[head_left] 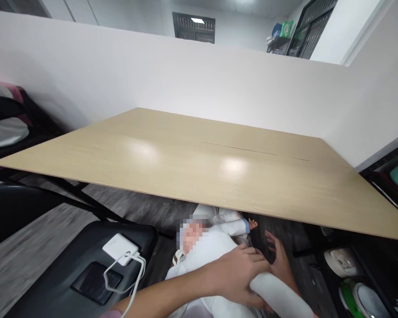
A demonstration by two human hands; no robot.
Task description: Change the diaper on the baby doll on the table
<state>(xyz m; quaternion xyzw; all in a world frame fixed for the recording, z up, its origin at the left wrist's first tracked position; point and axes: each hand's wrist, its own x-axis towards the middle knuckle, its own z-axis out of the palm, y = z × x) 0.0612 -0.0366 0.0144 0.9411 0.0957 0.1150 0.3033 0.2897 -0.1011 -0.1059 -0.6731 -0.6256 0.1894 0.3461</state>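
Note:
A baby doll [207, 247] in white clothes with blue cuffs lies below the table's near edge, its face blurred out. One small doll hand pokes out from its cuff towards the right. My left hand [243, 271] reaches across the doll's body, with fingers bent round the base of a white-clad limb [278, 291] that points to the lower right. Just beyond that limb is my right hand [277, 254], its fingers spread and nothing visible between them. The limb partly covers my right forearm.
A wide wooden table [185, 154] spans the view against a white partition [219, 84]. On a black chair [63, 247] at left lie a white power bank [120, 248] with a cable and a dark phone [96, 282]. Shelves at right hold a green-and-white container [358, 298].

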